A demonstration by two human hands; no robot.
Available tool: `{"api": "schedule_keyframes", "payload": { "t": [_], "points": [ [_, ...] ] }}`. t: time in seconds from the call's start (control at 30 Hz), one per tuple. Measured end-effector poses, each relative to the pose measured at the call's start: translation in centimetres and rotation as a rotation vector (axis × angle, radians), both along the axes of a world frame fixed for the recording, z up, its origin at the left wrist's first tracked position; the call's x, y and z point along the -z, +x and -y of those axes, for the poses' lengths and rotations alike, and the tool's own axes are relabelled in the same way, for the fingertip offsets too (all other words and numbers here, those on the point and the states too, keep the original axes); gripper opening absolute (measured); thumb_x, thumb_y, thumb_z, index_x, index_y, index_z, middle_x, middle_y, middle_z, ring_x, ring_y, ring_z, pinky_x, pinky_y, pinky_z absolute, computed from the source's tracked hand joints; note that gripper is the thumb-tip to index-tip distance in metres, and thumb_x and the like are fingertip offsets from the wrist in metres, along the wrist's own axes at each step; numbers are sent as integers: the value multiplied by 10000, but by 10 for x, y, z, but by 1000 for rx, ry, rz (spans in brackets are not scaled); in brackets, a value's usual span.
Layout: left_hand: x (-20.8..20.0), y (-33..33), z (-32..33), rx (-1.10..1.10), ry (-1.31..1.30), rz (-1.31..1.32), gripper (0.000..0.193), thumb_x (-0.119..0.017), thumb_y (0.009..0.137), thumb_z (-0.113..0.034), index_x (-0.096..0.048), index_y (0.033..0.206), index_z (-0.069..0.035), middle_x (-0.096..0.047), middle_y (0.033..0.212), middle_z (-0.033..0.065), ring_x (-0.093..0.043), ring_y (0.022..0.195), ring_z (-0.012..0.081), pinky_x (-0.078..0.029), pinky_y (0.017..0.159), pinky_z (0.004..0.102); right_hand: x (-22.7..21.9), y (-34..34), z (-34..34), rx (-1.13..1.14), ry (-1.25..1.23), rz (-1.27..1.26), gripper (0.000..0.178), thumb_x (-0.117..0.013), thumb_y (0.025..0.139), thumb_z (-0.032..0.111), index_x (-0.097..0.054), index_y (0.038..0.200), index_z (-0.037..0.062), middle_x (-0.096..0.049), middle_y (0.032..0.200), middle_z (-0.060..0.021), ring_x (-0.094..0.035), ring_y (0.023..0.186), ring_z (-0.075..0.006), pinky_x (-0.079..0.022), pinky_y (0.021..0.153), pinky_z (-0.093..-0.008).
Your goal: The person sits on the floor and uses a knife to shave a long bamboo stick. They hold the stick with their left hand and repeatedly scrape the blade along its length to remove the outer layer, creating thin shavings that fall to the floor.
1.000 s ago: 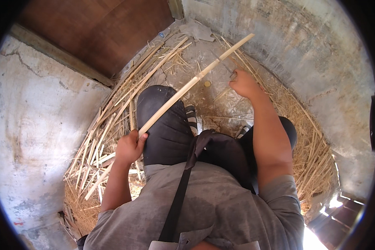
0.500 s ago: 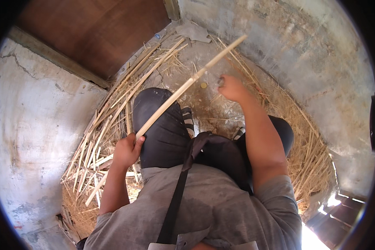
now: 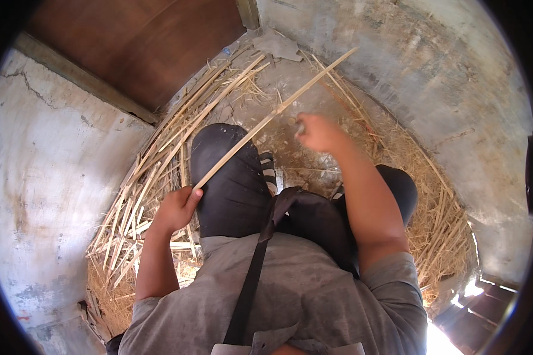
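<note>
A long pale bamboo strip [image 3: 243,142] slants from lower left to upper right, passing over my left knee. My left hand [image 3: 179,207] is closed round its lower end, thumb along the top. The strip's far end rises over the floor, and a node shows about midway. My right hand [image 3: 320,132] is closed in a fist to the right of the strip, apart from it. Something small and greyish shows at its fingers, but blur hides what it is.
Split bamboo strips [image 3: 160,160] lie piled on the floor at my left. Shavings and more strips [image 3: 438,236] spread along the right. Worn plaster walls [image 3: 432,71] close in on both sides, with a brown panel [image 3: 136,47] at far left. A black bag [image 3: 314,219] rests on my lap.
My right hand has moved left and slightly nearer to me, closer to the strip. The strip looks narrower now, as if turned in my left hand, which has shifted slightly left.
</note>
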State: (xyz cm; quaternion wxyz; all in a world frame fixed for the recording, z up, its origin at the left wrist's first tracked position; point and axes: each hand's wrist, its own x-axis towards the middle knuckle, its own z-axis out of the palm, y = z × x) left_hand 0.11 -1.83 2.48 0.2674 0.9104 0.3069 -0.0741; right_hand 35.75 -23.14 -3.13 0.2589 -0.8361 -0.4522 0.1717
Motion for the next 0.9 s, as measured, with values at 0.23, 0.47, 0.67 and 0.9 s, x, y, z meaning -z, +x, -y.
{"api": "schedule_keyframes", "payload": {
  "t": [0.23,0.47,0.67,0.9],
  "points": [
    [-2,4,-3,2,-13,-39,614,-487,1047,-541,-625,839,20,-631,745,245,-617,720,425,-487,687,480,15,34,24,246,29,-42,456,-686,804,191,-654,1224,17,-704,1116,-251,-664,1057,-435,-541,895,-476],
    [9,-5,-16,14,-93,13,628,-458,1055,-552,-630,874,24,-626,748,236,-596,715,406,-482,707,469,-33,-35,-13,-168,-197,65,491,-679,780,172,-647,1244,17,-701,1147,-248,-668,1063,-437,-547,916,-487],
    [-3,3,-17,59,-80,-71,637,-435,1062,-557,-639,910,27,-626,759,236,-590,729,385,-483,721,458,28,33,16,314,2,16,489,-690,771,177,-671,1233,19,-700,1168,-246,-671,1081,-423,-545,923,-479],
    [-1,3,-20,-9,-189,-124,662,-431,1062,-574,-650,941,40,-648,799,216,-594,760,321,-486,759,433,-25,-17,-4,-76,-183,-23,462,-698,803,225,-677,1205,-1,-676,1187,-277,-651,1111,-436,-527,948,-473]
  ]
}}
